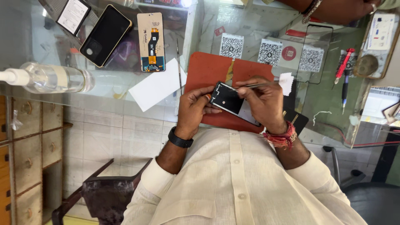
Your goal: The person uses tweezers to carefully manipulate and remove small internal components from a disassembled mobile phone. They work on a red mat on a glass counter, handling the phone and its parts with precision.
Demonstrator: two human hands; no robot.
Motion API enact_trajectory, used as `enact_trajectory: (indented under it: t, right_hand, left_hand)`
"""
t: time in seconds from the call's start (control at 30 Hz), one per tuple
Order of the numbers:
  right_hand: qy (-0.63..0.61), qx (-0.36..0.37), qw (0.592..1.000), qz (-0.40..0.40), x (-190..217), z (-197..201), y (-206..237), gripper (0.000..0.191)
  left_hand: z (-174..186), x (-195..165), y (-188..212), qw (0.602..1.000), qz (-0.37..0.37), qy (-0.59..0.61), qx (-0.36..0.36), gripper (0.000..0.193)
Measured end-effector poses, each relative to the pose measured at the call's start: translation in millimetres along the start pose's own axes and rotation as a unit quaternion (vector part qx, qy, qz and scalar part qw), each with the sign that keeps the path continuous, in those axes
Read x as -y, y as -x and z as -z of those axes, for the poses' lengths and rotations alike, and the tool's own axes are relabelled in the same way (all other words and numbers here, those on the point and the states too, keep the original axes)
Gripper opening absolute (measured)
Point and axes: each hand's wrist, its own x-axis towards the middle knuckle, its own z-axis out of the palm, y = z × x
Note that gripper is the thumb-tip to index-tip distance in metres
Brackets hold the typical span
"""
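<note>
The left hand (192,109) grips an opened phone frame (227,98) over the red mat (208,68); the right hand (264,102) pinches tweezers (250,86) at its top edge. A detached screen (151,41) lies beyond the left hand on the tabletop (104,85), so reassembly looks unfinished.

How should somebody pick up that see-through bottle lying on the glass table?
Grip the clear bottle around its wide round body, coming down from above. It lies on its side on the glass counter, so the narrow white nozzle end would probably tip or slip.

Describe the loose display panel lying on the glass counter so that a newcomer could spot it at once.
On the glass counter, look beyond the white card. The display panel lies beside a black phone; only it shows a tan back with an orange ribbon cable.
</note>
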Motion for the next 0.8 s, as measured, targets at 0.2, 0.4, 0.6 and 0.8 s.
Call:
enact_trajectory:
  t: [0.2, 0.4, 0.6, 0.8]
  right_hand:
    - [0.088, 0.057, 0.993, 0.055, -6.7, -20.0, -6.6, 0.015]
    - [0.111, 0.077, 0.987, 0.092, -5.3, -21.1, -10.3, 0.013]
    - [0.092, 0.095, 0.983, 0.126, -6.3, -24.4, -9.3, 0.013]
    - [0.11, 0.103, 0.976, 0.154, -4.6, -25.3, -9.8, 0.01]
  left_hand:
    - [7.0, -5.7, -2.2, 0.999, 0.005, -0.01, 0.039, 0.034]
    - [9.4, -11.2, -6.4, 0.997, 0.01, -0.052, 0.061, 0.032]
    - [12.3, -10.5, -8.5, 0.997, 0.013, -0.042, 0.07, 0.031]
    - [12.5, -8.3, -9.1, 0.996, 0.018, -0.06, 0.058, 0.03]
